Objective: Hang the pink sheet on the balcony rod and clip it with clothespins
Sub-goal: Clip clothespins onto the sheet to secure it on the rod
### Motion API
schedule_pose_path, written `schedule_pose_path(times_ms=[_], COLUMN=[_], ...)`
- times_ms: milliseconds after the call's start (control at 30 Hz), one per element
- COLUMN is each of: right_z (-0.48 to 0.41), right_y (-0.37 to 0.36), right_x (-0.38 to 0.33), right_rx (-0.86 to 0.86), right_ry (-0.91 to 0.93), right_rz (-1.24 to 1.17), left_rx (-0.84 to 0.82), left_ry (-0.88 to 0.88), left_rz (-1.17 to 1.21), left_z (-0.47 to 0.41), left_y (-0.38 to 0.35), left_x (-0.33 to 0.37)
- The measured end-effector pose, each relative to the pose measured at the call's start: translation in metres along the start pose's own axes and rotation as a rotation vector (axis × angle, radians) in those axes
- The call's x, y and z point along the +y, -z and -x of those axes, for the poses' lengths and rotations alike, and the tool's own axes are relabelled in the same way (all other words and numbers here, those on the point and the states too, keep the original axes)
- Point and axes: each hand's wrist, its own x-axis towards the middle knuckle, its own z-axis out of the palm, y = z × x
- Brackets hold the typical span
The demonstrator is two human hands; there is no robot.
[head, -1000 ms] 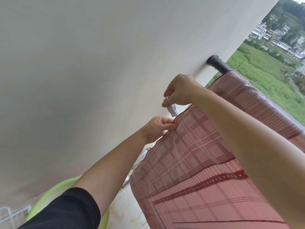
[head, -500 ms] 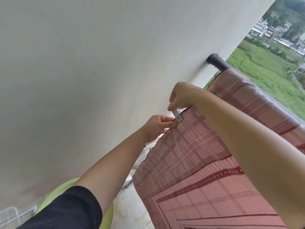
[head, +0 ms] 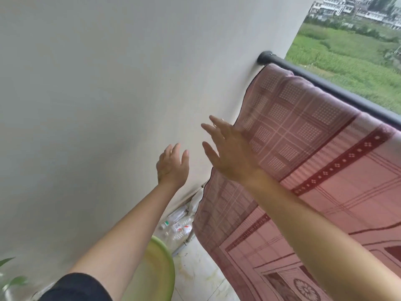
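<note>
Head view: pink sheet (head: 314,148) hangs over the black balcony rod (head: 338,90), which runs from the wall socket at upper right down toward the right edge of the frame. Sheet's near edge falls in a wavy line from just below the socket to lower centre. Left hand (head: 172,165) sits at mid-frame w/ fingers spread, grip open, holding nothing, clear of the cloth. Right hand (head: 230,153) is just right of it, fingers also splayed, grip open & empty; palm area overlaps the sheet edge, can't tell if it touches. No clothespin visible in either hand or along the visible edge; motion blur makes small things hard to read. Green basin (head: 160,270) at lower centre, bottles (head: 178,224) on the floor by the wall, white wall (head: 108,83) fills the left.

Judgement: step in hand looks like securing the sheet near the wall end. To do it well: fetch a pin first, pinch both layers flat against the rod w/ one hand, smooth out the wavy edge, then clamp close to the rod so wind can't slide the cloth. Check that the pin bites both layers.
</note>
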Motion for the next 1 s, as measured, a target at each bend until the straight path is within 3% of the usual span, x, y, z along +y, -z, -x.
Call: schedule_pose_path(times_ms=[200, 333, 467, 633, 733, 867, 1000], right_z=[0.154, 0.232, 0.288, 0.409, 0.519, 0.694, 0.847], right_y=[-0.060, -0.056, -0.018, 0.057, 0.114, 0.193, 0.258], right_x=[0.004, 0.014, 0.031, 0.045, 0.040, 0.005, -0.047], right_rx=[-0.170, -0.247, -0.255, -0.121, -0.028, 0.071, 0.092], right_ry=[-0.186, -0.372, -0.470, -0.653, -0.882, -1.349, -1.672], right_rz=[-0.007, 0.116, 0.217, 0.271, 0.322, 0.359, 0.399], left_rx=[-0.025, -0.096, -0.131, -0.200, -0.328, -0.477, -0.627], left_ry=[0.037, 0.001, -0.183, -0.484, -0.660, -0.896, -1.077], left_rz=[-0.269, -0.346, -0.315, -0.266, -0.308, -0.419, -0.421], left_z=[0.082, 0.132, 0.168, 0.244, 0.313, 0.439, 0.572], left_y=[-0.021, -0.041, -0.059, -0.097, -0.127, -0.161, -0.191], left_x=[-0.059, -0.055, -0.007, 0.080, 0.125, 0.175, 0.214])
